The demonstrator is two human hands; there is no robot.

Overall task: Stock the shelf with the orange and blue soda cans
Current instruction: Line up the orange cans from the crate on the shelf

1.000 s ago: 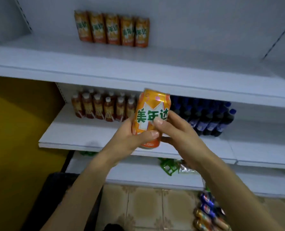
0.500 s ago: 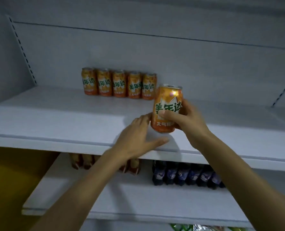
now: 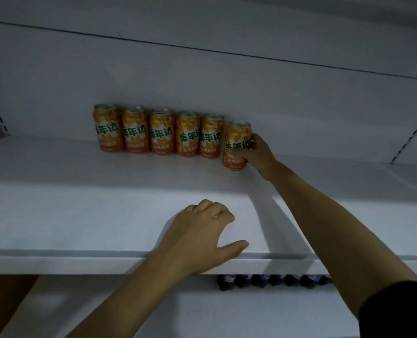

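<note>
— Where is the can being stocked?

— In the right hand (image 3: 259,156), right of centre in the frame. The held can (image 3: 236,142) stands upright at the right end of the row of five orange cans (image 3: 159,132), just beside the last one and a little nearer the camera.

— How is it gripped?

— The fingers curl round the can's right side and the thumb lies across the lower label, so it is a firm wrap. I cannot tell whether its base is down on the top shelf (image 3: 80,215) or just above it.

— And the other hand?

— The left hand (image 3: 202,236) rests on the shelf's front edge, lower centre. Its fingers (image 3: 212,209) are loosely bent, knuckles up, with nothing in them, and the thumb spreads to the right along the edge.

— Anything else?

— The row stands against the back wall, labels facing out. Under the shelf's lip a line of dark bottles (image 3: 270,280) shows on the lower shelf (image 3: 178,313). A dark sleeve (image 3: 397,311) covers the right arm at lower right.
</note>
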